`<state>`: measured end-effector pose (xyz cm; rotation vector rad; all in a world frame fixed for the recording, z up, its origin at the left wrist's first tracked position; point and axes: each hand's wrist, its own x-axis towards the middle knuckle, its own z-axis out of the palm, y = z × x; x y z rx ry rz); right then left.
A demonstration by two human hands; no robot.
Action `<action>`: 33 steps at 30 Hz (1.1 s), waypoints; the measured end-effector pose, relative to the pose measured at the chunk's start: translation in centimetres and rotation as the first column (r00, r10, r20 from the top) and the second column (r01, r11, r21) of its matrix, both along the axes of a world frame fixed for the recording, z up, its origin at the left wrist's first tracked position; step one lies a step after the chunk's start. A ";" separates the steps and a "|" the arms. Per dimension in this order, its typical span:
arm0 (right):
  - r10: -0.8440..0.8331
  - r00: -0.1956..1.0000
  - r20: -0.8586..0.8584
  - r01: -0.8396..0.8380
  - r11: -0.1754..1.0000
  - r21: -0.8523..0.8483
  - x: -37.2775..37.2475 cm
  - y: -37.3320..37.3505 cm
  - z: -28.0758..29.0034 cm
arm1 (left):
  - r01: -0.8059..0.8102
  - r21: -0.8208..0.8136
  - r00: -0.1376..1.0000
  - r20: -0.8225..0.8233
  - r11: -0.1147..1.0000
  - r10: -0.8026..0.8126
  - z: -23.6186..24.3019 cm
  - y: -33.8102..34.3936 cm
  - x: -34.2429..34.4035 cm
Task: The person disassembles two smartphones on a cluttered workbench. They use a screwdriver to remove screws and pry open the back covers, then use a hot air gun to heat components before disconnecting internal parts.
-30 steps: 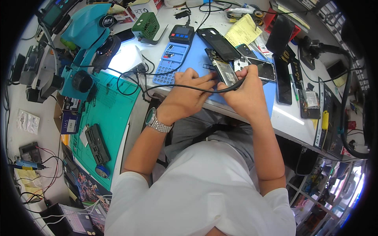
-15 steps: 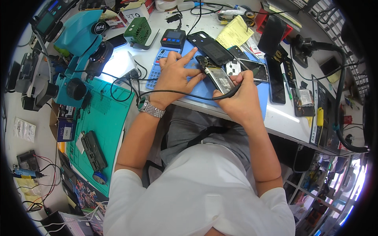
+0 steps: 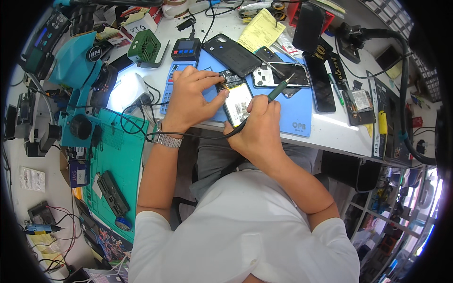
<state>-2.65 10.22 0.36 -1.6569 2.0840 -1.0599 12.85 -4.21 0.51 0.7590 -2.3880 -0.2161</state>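
Observation:
An opened phone [image 3: 239, 104] with its white battery and circuit board bare is tilted over the blue mat [image 3: 298, 113]. My left hand [image 3: 194, 96] grips its upper left edge between thumb and fingers. In my right hand [image 3: 260, 126] is a soldering iron [image 3: 278, 90] with a green grip, its tip pointing up and away from the phone. That hand's fingers also rest at the phone's lower right side. A black phone back cover [image 3: 231, 54] lies just beyond the phone. Right of that cover lies another phone, taken apart [image 3: 283, 75].
The iron's black cable [image 3: 200, 137] crosses my left wrist. A small black box with buttons [image 3: 185, 49] and a green fan [image 3: 148, 49] stand at the back. Left, a teal microscope [image 3: 75, 61] stands by a green mat [image 3: 113, 155]. A dark phone [image 3: 319, 82] lies right.
The opened phone has turned more face-up toward me, showing its battery fully. The iron now points up and right, and my right hand has shifted left. The whole view has shifted slightly.

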 end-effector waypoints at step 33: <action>0.042 0.999 -0.016 -0.043 0.996 -0.075 -1.8 -0.2 -0.6 | -0.172 0.300 0.976 -0.079 0.938 0.204 -0.8 -0.4 -2.3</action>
